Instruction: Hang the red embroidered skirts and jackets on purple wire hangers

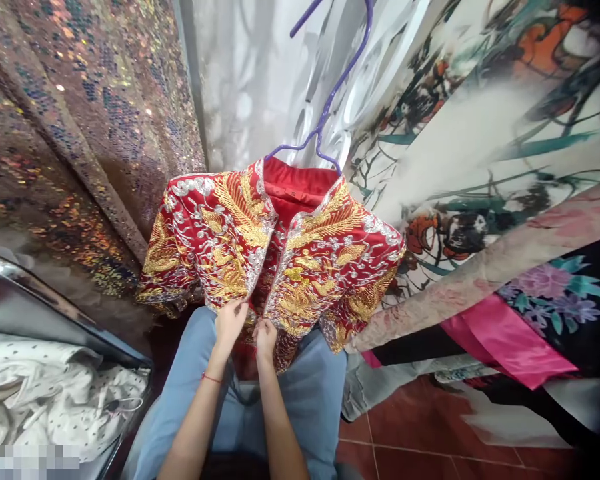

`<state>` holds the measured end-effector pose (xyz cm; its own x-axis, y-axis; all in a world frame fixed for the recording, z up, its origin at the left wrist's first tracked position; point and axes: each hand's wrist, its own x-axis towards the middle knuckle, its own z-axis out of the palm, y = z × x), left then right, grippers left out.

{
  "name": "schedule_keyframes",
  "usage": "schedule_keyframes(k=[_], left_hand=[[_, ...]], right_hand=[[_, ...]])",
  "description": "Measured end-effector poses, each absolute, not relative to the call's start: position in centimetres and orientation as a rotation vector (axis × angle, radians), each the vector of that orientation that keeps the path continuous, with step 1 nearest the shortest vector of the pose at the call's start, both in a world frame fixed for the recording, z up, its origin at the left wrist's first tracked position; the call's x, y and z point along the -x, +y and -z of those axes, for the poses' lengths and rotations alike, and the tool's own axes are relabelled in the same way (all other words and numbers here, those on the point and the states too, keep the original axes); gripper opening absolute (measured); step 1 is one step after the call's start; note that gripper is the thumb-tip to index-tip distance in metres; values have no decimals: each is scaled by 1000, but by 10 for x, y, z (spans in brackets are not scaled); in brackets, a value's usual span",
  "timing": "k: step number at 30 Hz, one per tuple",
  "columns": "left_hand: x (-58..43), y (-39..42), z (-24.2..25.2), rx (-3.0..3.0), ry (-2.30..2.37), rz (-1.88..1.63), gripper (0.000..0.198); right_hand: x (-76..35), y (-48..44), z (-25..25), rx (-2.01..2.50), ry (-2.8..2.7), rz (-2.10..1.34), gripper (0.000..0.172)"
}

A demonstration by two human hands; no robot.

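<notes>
A red jacket [325, 257] with dense gold and silver embroidery hangs on a purple hanger [329, 110], its lower part reaching down over my lap. Its front is parted, and the red lining shows inside the stand-up collar. My left hand [231, 323] is closed on the left front edge, fingertips pinched together. Close beside it, my right hand [265, 337] pinches the other front edge. What lies between the fingertips, beyond the cloth edges, is too small to make out. A thin red string circles my left wrist.
Sequined fabric [95, 100] hangs at the left, above a metal-edged bin holding white dotted cloth [55, 393]. Floral-printed fabric [460, 153] drapes along the right. Below it lie a pink satin piece [510, 340] and black embroidered cloth, over red floor tiles [405, 427].
</notes>
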<state>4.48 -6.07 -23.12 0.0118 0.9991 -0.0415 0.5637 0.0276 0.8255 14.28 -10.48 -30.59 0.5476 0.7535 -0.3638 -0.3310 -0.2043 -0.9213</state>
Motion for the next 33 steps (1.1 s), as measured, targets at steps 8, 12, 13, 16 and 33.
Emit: schedule_keyframes(k=[8,12,13,16,33], left_hand=[[-29,-51,228,-1346,1365,-739,64],[-50,-57,206,-795,808,-638,71],[-54,-58,198,-665,712,-707,64],[-56,-62,176,-460,634,-1013,40],[26,-39,47,-634,452,-1911,34]], right_hand=[[-180,-109,257,1525,-517,-1177,38],[-181,-119,192,1446,-813,-1275,33],[-180,-122,170,1419,-877,-1229,29],[-184,-130,94,1357,-1144,-764,19],[-238,-43,-44,1625,-1325,817,44]])
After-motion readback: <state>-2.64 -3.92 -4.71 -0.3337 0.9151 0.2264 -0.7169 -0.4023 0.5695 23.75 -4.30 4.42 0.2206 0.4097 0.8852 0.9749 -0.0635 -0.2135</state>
